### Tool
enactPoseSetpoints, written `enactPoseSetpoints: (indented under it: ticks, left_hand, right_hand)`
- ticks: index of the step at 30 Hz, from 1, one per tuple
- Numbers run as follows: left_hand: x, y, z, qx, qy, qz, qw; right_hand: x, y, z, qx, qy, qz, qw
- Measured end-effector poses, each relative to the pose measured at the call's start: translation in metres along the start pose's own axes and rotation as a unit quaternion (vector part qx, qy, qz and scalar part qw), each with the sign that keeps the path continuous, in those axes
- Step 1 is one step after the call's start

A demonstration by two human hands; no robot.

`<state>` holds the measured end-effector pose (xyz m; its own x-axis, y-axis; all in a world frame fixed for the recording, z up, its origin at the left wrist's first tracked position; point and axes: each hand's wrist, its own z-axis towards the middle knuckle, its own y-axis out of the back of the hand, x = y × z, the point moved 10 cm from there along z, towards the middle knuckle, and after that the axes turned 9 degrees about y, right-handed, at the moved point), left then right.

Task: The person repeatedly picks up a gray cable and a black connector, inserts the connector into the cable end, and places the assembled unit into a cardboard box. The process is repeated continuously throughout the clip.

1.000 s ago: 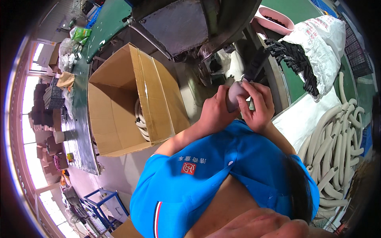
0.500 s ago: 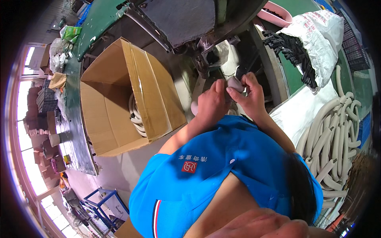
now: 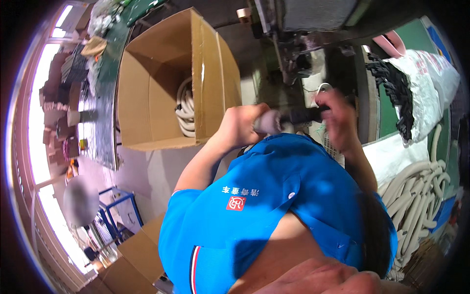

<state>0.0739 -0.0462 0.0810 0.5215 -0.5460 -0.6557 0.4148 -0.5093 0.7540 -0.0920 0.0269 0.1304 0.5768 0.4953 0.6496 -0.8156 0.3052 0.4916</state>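
My left hand (image 3: 242, 125) is closed around the end of a pale grey-beige tube (image 3: 268, 121), held in front of my blue shirt. A dark bar-like piece (image 3: 301, 115) stretches from that tube toward my right hand (image 3: 339, 117); whether the two are joined I cannot tell. The right fingers are curled at the far end of the dark piece, smeared by motion, so what they grip is unclear. Just above them a pale loop (image 3: 324, 88) shows. A dark machine (image 3: 313, 19) with metal parts stands beyond my hands.
An open cardboard box (image 3: 215, 73) at left holds several pale curved tubes (image 3: 185, 110). At right lie a pile of similar tubes (image 3: 416, 191), a white sack (image 3: 428, 78) with black strips (image 3: 399, 93), and a pink container (image 3: 391, 44). A blue metal frame (image 3: 117, 206) stands lower left.
My hands, close together on a pale piece before, are now apart; the right one moved right and blurs. The dark piece shows between them. The view has shifted, with the box now higher and farther right.
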Motion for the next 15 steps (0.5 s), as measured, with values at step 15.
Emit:
enactPoseSetpoints:
  ticks: [15]
  left_hand:
    - [-0.022, 0.191, -0.152, -0.398, -0.078, 0.463, 0.788]
  right_hand:
    - [0.101, -0.197, 0.100, 0.055, 0.192, 0.285, 0.937]
